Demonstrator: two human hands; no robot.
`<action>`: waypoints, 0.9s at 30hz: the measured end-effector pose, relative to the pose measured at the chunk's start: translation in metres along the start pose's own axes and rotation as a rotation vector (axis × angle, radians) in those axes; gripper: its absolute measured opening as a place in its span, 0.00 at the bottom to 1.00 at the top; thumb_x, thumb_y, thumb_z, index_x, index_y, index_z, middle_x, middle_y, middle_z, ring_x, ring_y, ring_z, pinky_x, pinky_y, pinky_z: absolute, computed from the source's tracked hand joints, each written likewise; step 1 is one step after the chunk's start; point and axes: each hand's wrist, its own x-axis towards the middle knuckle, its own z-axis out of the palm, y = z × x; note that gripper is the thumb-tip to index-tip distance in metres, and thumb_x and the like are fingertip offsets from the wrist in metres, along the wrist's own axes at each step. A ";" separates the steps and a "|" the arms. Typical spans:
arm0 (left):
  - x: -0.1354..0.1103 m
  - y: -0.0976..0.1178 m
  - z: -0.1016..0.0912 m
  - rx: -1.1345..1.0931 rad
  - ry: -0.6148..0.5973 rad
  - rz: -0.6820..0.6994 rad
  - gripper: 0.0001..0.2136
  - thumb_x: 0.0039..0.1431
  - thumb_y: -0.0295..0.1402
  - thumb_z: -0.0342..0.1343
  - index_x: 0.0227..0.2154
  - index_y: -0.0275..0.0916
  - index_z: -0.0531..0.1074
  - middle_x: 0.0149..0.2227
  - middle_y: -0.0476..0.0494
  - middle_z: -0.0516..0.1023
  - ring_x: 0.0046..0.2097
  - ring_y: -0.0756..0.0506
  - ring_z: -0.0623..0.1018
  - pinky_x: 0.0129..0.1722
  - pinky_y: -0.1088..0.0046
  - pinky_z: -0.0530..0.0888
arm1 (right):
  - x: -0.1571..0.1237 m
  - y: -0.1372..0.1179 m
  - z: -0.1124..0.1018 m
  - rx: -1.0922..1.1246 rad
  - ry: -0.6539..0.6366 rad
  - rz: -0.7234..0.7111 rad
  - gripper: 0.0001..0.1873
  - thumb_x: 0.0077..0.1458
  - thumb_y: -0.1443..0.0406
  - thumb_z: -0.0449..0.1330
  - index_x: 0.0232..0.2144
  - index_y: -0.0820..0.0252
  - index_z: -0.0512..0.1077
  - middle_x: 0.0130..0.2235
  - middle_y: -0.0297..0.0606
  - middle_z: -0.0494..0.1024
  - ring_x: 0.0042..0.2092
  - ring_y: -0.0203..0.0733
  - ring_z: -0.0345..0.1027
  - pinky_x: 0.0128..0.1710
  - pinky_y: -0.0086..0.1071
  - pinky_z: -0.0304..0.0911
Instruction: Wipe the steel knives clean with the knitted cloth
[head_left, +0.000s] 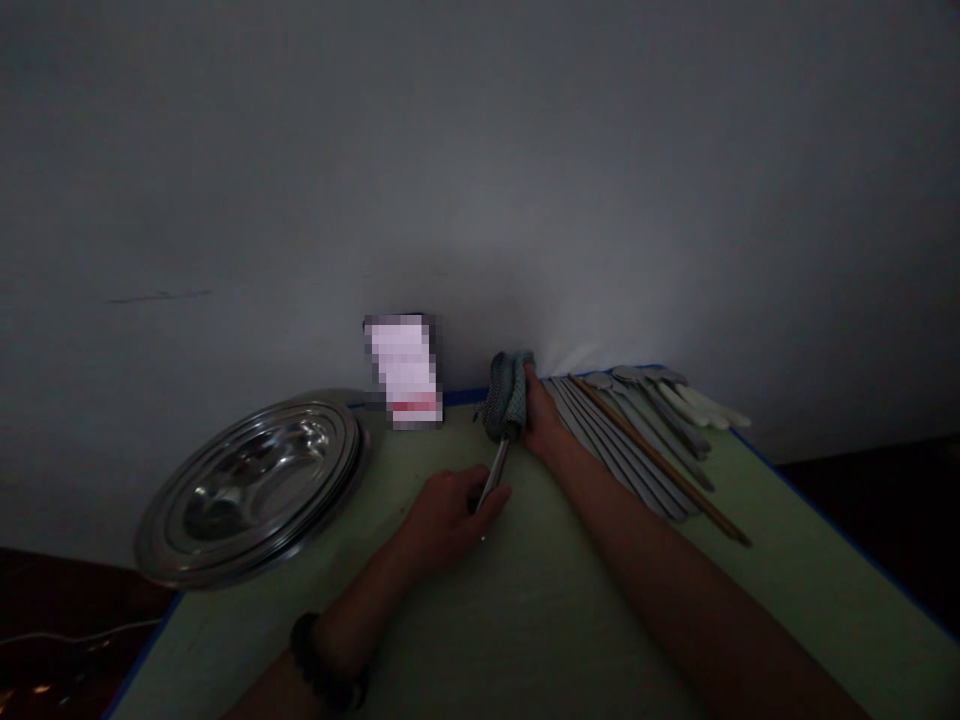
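My left hand (448, 515) is closed round the handle of a metal utensil (495, 475) that points away from me over the green table (525, 620). My right hand (541, 420) grips a folded grey-green cloth (506, 395) wrapped over the utensil's far end, which is hidden inside the cloth. Just right of that hand lies a row of several metal utensils (622, 450) with a wooden stick (660, 460) across them.
A stack of round steel plates (255, 485) hangs over the table's left edge. A blurred white card (405, 370) leans against the grey wall behind. The table has a blue rim and dark floor on both sides.
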 end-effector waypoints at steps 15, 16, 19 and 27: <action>0.001 -0.002 0.001 -0.002 -0.010 0.011 0.17 0.61 0.44 0.42 0.22 0.39 0.61 0.18 0.53 0.63 0.22 0.51 0.64 0.22 0.75 0.55 | 0.000 0.000 0.001 -0.021 0.029 0.001 0.18 0.59 0.53 0.50 0.35 0.60 0.72 0.27 0.33 0.79 0.27 0.37 0.73 0.32 0.31 0.70; 0.001 -0.002 0.000 -0.002 -0.011 0.012 0.17 0.61 0.44 0.42 0.22 0.39 0.61 0.18 0.53 0.63 0.22 0.51 0.64 0.22 0.75 0.55 | 0.001 0.000 0.000 -0.022 0.029 0.004 0.19 0.59 0.53 0.49 0.36 0.61 0.72 0.27 0.34 0.79 0.28 0.37 0.73 0.32 0.31 0.70; 0.001 0.000 0.000 0.000 -0.012 0.007 0.16 0.60 0.43 0.42 0.21 0.39 0.61 0.18 0.53 0.63 0.21 0.51 0.64 0.22 0.75 0.55 | 0.002 0.000 0.000 -0.025 0.033 0.004 0.19 0.59 0.53 0.50 0.35 0.61 0.72 0.27 0.34 0.79 0.28 0.37 0.73 0.32 0.31 0.70; 0.000 0.002 -0.001 0.007 -0.016 0.001 0.16 0.60 0.43 0.43 0.22 0.39 0.62 0.18 0.53 0.64 0.22 0.50 0.64 0.22 0.75 0.55 | -0.002 -0.001 0.001 -0.041 -0.001 0.005 0.17 0.58 0.53 0.52 0.35 0.59 0.72 0.29 0.35 0.79 0.34 0.38 0.74 0.36 0.32 0.70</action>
